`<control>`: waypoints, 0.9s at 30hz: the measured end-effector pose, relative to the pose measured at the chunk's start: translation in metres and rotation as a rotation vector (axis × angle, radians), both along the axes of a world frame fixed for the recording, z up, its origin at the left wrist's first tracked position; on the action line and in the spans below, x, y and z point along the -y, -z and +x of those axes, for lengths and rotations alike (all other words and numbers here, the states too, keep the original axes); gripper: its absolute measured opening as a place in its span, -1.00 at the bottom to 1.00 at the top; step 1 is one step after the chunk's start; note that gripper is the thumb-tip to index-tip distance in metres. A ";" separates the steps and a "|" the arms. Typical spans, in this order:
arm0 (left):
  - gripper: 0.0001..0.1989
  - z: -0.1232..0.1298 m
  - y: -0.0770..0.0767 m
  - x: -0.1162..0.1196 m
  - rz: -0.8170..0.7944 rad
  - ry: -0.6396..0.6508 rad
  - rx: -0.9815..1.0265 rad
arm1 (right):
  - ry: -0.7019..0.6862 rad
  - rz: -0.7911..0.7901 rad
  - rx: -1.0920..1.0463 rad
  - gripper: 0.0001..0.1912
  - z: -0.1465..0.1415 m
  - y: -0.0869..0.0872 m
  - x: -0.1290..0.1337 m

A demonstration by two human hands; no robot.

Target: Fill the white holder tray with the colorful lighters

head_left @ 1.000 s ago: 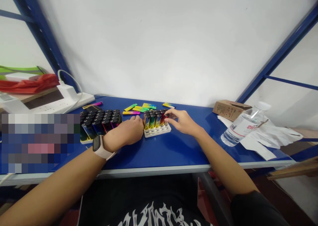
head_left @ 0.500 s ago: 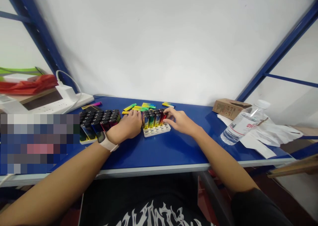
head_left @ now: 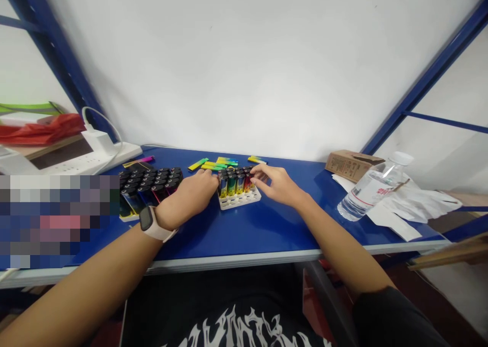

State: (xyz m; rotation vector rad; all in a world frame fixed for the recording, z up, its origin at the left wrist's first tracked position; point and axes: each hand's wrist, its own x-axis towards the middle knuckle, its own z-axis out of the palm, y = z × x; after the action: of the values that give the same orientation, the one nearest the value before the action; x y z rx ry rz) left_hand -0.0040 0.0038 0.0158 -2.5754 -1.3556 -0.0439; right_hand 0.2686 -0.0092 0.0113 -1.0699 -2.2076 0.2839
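Note:
A white tray with holes (head_left: 240,200) stands on the blue table, its back rows filled with upright black-topped lighters (head_left: 231,184) in blue, green, yellow and red. My left hand (head_left: 200,189), with a watch on the wrist, is closed at the left end of these lighters. Its fingertips are hidden, so what they hold does not show. At the other end, the curved thumb and fingers of my right hand (head_left: 272,183) close on a red lighter (head_left: 247,182). The front holes of the tray hold nothing.
More upright black-topped lighters (head_left: 147,187) crowd a second tray at left. Several yellow-green lighters (head_left: 213,166) lie behind the hands. A water bottle (head_left: 371,189), a cardboard box (head_left: 348,165) and white paper (head_left: 396,225) are at right. A power strip (head_left: 110,156) runs at left.
My left wrist has turned a little, showing more of the watch face, and the left hand has shifted slightly. My right hand stays at the tray's right end. The view has moved slightly.

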 end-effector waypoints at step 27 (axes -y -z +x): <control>-0.69 0.022 -0.023 0.021 0.752 0.428 0.901 | -0.024 0.304 -0.267 -0.83 -0.012 -0.004 0.009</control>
State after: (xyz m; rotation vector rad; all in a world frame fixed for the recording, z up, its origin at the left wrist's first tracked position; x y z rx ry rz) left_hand 0.0180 -0.0172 0.0385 -2.1157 -0.6767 -1.5857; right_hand 0.2569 -0.0181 0.0151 -0.7912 -1.9482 0.0897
